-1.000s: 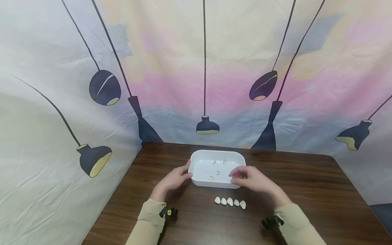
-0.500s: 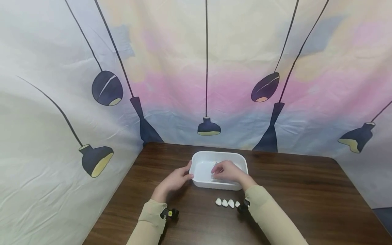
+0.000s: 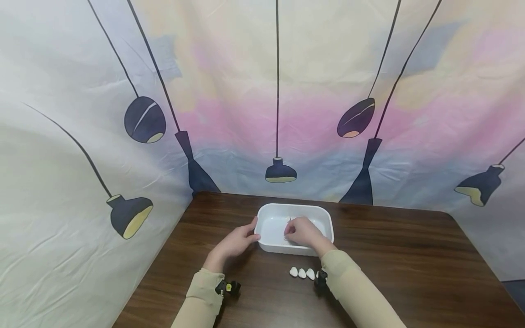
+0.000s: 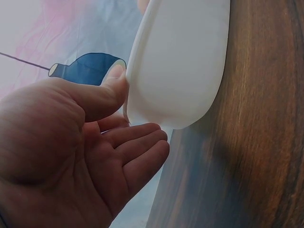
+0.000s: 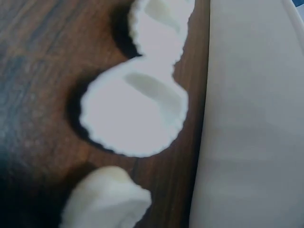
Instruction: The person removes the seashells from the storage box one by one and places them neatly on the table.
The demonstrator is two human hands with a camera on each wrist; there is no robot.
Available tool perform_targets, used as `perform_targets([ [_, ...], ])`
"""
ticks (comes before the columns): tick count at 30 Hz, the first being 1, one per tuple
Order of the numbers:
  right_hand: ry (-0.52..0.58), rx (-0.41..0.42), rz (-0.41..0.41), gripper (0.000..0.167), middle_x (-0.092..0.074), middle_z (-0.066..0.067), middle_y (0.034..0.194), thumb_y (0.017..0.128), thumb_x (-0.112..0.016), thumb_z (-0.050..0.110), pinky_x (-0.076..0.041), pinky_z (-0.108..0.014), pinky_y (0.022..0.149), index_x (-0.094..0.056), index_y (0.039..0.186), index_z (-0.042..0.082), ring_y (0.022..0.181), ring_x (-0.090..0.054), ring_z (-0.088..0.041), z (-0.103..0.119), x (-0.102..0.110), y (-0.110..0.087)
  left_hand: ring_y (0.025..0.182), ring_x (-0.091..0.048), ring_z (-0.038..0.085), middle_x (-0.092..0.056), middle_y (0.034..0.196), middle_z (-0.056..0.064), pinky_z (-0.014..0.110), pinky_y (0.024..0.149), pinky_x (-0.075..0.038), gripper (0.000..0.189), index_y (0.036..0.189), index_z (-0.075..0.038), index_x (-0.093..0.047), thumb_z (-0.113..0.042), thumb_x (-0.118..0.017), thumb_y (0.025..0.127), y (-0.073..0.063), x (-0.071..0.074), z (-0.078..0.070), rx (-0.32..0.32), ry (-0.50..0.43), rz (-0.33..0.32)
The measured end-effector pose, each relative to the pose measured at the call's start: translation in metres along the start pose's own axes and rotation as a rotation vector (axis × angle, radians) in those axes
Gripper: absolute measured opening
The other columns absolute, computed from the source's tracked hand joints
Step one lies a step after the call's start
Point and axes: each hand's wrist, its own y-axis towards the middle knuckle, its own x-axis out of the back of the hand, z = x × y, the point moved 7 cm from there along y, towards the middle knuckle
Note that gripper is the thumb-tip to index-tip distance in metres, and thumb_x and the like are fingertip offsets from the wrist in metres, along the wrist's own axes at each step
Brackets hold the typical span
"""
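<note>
In the head view a white plastic tub (image 3: 275, 250) sits on the wooden table. My left hand (image 3: 233, 242) holds the tub's left end, thumb at the rim and fingers by the end wall. The left wrist view shows the left thumb (image 4: 111, 90) against the tub's rim, with some fingers extended below. My right hand (image 3: 304, 231) reaches down into the tub, its curled fingertips pinching a small pale seashell (image 3: 285, 238) near the floor. Another shell edge (image 3: 290, 219) peeks out behind that hand; its knuckles hide the rest.
In front of the tub several white seashells (image 3: 302, 273) lie in a row, partly covered by the right wrist's camera (image 3: 321, 281). Close up, a ridged seashell (image 5: 133, 109) lies beside the tub wall (image 5: 251, 118). A printed cloth (image 3: 229, 114) hangs behind the table.
My right hand has moved left from the tub's right front rim down into the tub, and its fingers have drawn together. My left hand stays at the left end.
</note>
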Motion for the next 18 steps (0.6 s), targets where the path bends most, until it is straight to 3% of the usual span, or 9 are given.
perform_targets([
  [4,-0.019,-0.046,-0.021,0.006,-0.070,0.009,0.081,0.091,-0.083,0.011,-0.056,-0.036,0.084,-0.080,0.087,0.014,0.079,-0.061,-0.009,-0.0029,0.0015,0.0006,0.154,-0.039,0.035,-0.036,0.169,0.016,0.057,0.124,-0.033,0.067,0.167,-0.002,-0.031,-0.023,-0.061,0.111,-0.0006,-0.0003,0.0000,-0.003,0.001,0.000],
  [11,-0.016,0.013,-0.036,0.008,-0.069,0.009,0.078,0.086,-0.086,0.007,-0.056,-0.036,0.079,-0.080,0.089,0.012,0.076,-0.061,-0.009,0.0009,0.0065,-0.0019,0.154,-0.040,0.036,-0.037,0.169,0.017,0.057,0.124,-0.033,0.066,0.166,-0.001,-0.031,-0.022,-0.060,0.111,-0.0008,-0.0005,-0.0003,-0.020,0.009,-0.004],
  [18,-0.046,0.003,-0.021,0.016,-0.069,0.010,0.080,0.082,-0.090,0.006,-0.057,-0.036,0.084,-0.079,0.088,0.016,0.079,-0.063,-0.009,0.0019,0.0038,-0.0012,0.152,-0.042,0.038,-0.040,0.166,0.020,0.056,0.124,-0.033,0.066,0.165,0.003,-0.031,-0.021,-0.059,0.111,0.0007,-0.0001,-0.0014,-0.040,0.038,-0.009],
])
